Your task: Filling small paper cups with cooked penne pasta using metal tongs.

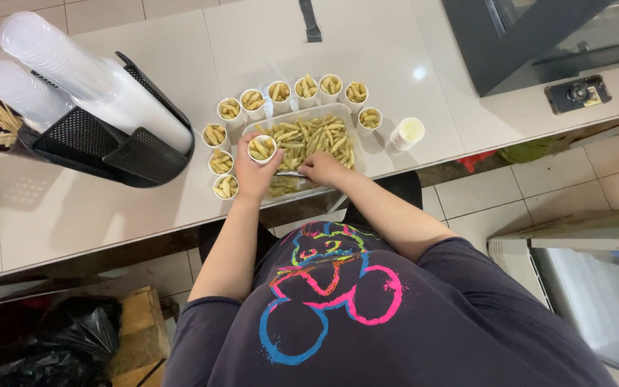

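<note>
I'm filling little cups w/ fries. My left hand is wrapped around a small white cup that's nearly full, holding it just over the near left corner of the tray. My right hand is curled on the fries at the tray's near edge, fingers bent down; can't tell if it's pinching any or holding a tool.

I think this cup is about done, so next I'd need to set it w/ the other filled cups, which are standing in a curved row around the tray's left and far sides, then grab an empty one from the stack of cups to the right.

The fries are thin, bumpy, yellow sticks. The cups look like smooth paper. The tray is clear and flat, the counter shiny and pale.
</note>
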